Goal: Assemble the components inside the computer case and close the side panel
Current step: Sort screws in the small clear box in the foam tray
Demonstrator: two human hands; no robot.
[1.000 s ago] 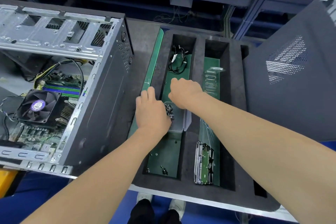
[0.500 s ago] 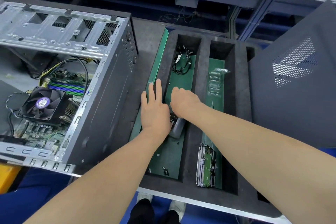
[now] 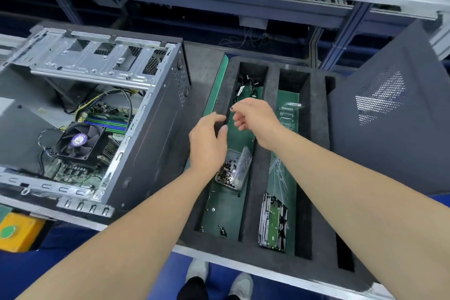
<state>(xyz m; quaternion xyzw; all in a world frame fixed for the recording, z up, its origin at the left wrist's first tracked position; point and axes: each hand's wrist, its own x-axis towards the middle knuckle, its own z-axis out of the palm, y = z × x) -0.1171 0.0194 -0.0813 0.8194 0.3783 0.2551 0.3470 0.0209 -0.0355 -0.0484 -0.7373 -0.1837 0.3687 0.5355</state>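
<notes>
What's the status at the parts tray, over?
Right hand pinches a small dark screw above the tray. Left hand cupped beside it, nothing seen held. Case open, side panel off. No obstruction seen.

computer case (image 3: 146,143): lying left, open side up | side panel (image 3: 389,148): detached, leaning right | hard drive (image 3: 272,221): flat, between them

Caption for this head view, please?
Right hand pinches a screw over the foam tray near the clear screw box; left hand hovers alongside; open computer case at left.

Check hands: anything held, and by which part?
The right hand pinches a small dark screw between fingertips; which end is too small to tell. The left hand, loosely curled, shows nothing held.
</notes>
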